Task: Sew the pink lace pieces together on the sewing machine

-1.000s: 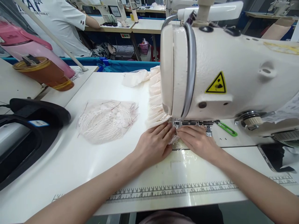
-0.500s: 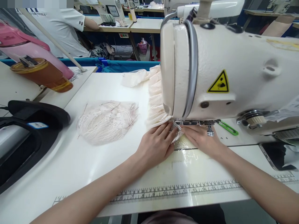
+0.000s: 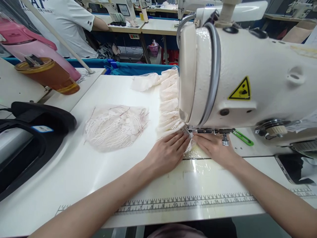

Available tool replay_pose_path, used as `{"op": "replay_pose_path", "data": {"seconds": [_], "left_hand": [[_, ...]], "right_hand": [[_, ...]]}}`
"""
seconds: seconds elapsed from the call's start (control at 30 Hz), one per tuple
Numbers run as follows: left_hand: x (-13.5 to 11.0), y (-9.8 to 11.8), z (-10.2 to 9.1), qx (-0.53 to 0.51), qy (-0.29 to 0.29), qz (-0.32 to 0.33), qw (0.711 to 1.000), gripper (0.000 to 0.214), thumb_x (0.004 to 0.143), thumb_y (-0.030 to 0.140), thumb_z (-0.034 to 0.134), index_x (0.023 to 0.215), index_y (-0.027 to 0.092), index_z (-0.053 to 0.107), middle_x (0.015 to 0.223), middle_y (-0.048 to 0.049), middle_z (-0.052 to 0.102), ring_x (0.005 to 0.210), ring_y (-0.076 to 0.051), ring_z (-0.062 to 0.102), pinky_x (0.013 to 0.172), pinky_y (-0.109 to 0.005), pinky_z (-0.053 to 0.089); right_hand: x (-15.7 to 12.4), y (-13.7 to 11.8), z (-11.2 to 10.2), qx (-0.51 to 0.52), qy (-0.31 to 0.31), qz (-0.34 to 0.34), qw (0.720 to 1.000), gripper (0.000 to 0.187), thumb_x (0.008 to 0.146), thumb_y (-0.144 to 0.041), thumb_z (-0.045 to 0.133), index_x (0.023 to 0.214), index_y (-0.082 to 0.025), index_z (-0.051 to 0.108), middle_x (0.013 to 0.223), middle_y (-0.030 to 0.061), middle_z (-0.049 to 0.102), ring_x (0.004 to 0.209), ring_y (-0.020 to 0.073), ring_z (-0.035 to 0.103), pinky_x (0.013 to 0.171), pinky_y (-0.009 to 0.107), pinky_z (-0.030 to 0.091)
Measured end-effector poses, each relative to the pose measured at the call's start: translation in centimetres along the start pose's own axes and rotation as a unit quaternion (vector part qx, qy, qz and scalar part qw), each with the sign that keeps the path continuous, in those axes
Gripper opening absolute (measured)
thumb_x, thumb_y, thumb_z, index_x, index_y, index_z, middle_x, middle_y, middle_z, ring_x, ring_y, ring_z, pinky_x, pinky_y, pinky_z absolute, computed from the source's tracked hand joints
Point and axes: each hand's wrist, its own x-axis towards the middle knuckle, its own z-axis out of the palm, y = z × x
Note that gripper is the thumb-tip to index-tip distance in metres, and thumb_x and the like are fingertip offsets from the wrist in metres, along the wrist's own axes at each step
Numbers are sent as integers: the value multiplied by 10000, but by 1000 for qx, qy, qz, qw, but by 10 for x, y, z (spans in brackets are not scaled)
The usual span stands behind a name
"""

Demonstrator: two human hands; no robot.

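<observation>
Cream gathered fabric with a lace edge [image 3: 169, 105] runs along the left side of the white sewing machine [image 3: 262, 72] and passes in under its head. My left hand [image 3: 170, 152] lies flat on the fabric's near end, fingers stretched towards the presser foot area. My right hand [image 3: 216, 147] is also flat, its fingertips beside the lace on the other side; the metal attachment [image 3: 210, 131] hides part of it. A narrow strip of lace [image 3: 190, 142] shows between the two hands. The needle itself is hidden behind the machine head.
A sheer lace piece with loose threads [image 3: 116, 127] lies left on the table. Beyond it are a black iron-like device [image 3: 37, 132], a brown cup [image 3: 48, 76] and a pink bottle [image 3: 37, 46]. A green thread snipper [image 3: 242, 137] and a phone [image 3: 293, 168] lie right. A co-worker [image 3: 64, 26] sits behind.
The camera view has shifted slightly, so the machine appears further right. Both hands keep nearly the same place by the presser foot, and the lace between them has shifted a little.
</observation>
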Motion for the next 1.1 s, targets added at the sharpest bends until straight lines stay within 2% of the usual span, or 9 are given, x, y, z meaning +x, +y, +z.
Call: {"op": "replay_pose_path", "data": {"seconds": [0.07,0.23,0.37,0.53,0.63,0.83,1.1], "left_hand": [[0,-3,-2,-4,-9,2,1000,389,946,185,386,1269,48,555,1276,-126,594,1184,-250,573,1026,-393,476],[0,-15,-7,-14,-30,21,999,395,927,144,388,1275,57,554,1290,-125,583,1207,-251,554,1039,-400,465],[-1,-21,-8,-7,-29,41,999,376,918,108,387,1228,53,592,1268,-132,601,1187,-257,571,1013,-394,487],[1,-16,-8,16,1,16,1000,345,931,104,385,1173,59,626,1218,-146,631,1152,-262,597,983,-413,505],[1,-13,-7,8,23,18,1000,323,938,113,407,1167,57,627,1255,-134,609,1183,-261,574,1026,-417,475],[-1,-18,-3,-50,-13,21,998,369,941,134,374,1244,79,577,1282,-111,596,1185,-226,575,1037,-400,474],[1,-13,-3,-39,-17,6,999,363,932,137,403,1239,64,582,1263,-130,608,1184,-246,575,1044,-398,465]], "right_hand": [[-2,1,4,-4,-7,1,1000,226,883,-115,514,916,-236,702,887,-12,729,745,131,626,696,285,424],[-7,-1,13,-11,-24,-54,998,246,878,-55,493,980,-199,664,1008,5,715,842,121,625,725,271,424],[-6,-12,13,-28,-13,-63,998,194,877,-86,513,980,-195,636,947,-23,718,907,124,613,712,284,392],[-5,-17,14,-30,12,-97,995,217,843,-21,503,917,-183,627,923,-42,716,948,113,604,752,285,397],[-7,-15,16,-14,13,-93,996,195,845,-34,512,907,-182,623,926,-33,716,977,119,599,771,283,405],[-7,-15,15,0,5,-88,996,216,834,-20,513,912,-188,623,917,-43,714,939,115,612,742,283,397],[-7,-15,12,15,-16,-81,996,203,858,-40,516,927,-180,645,951,-16,713,975,132,611,776,286,414]]}}
